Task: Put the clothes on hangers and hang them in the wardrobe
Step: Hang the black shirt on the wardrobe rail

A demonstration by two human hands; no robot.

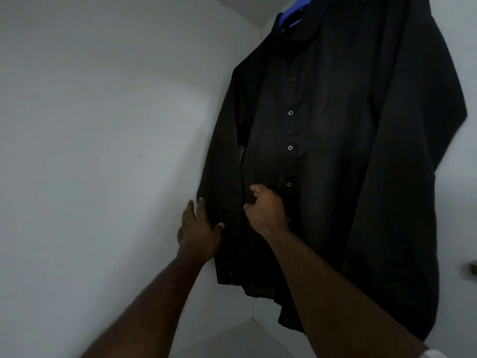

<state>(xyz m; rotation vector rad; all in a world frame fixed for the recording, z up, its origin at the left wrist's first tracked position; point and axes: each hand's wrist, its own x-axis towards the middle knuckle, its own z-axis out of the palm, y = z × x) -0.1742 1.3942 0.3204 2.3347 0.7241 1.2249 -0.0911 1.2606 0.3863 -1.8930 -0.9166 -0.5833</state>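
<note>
A black button-up shirt (335, 151) hangs on a blue hanger (293, 15) high inside the white wardrobe. Only a small part of the hanger shows at the collar; its hook is out of frame. My left hand (198, 228) lies against the shirt's left sleeve, fingers straight, thumb pressed on the cloth. My right hand (265, 210) is curled on the shirt front just left of the button row, pinching the fabric.
The wardrobe's white side wall (103, 151) fills the left. Its back corner (254, 319) and floor panel (232, 339) show below the shirt hem. A small metal fitting (472, 270) pokes in at the right edge.
</note>
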